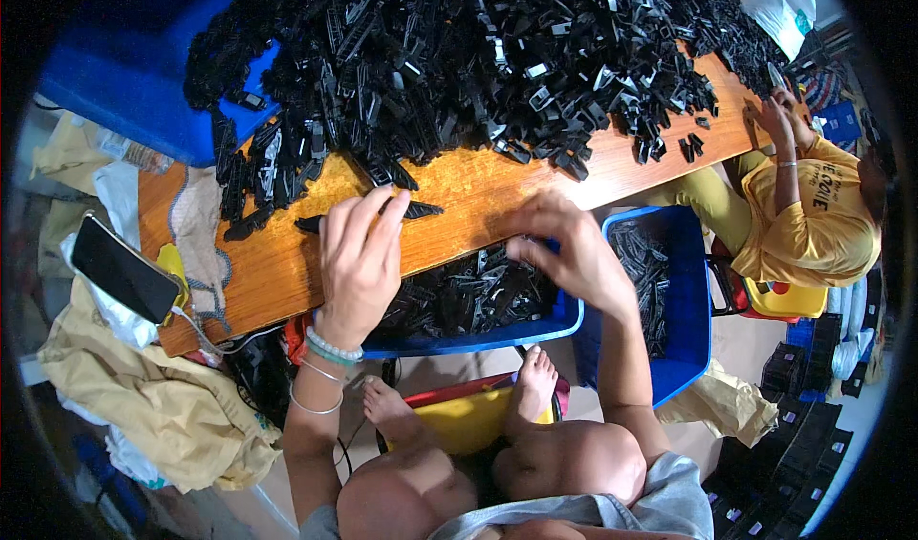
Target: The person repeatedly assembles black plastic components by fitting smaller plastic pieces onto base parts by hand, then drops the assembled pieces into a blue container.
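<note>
Opening and hold of your left hand [359, 258] and right hand [579, 253] are unclear; the blue bin [540, 334] beneath presumably catches plastic parts [423, 211].

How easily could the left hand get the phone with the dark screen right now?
Probably yes: the phone looks uncovered and sits on the left hand's own side. Wooden table and a limp cloth lie between, but nothing tall seems to block the way.

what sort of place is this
Probably a small workshop handling parts: a big heap of small black pieces is piled on a wooden table, blue bins hold more, and a co-worker sits alongside.
</note>
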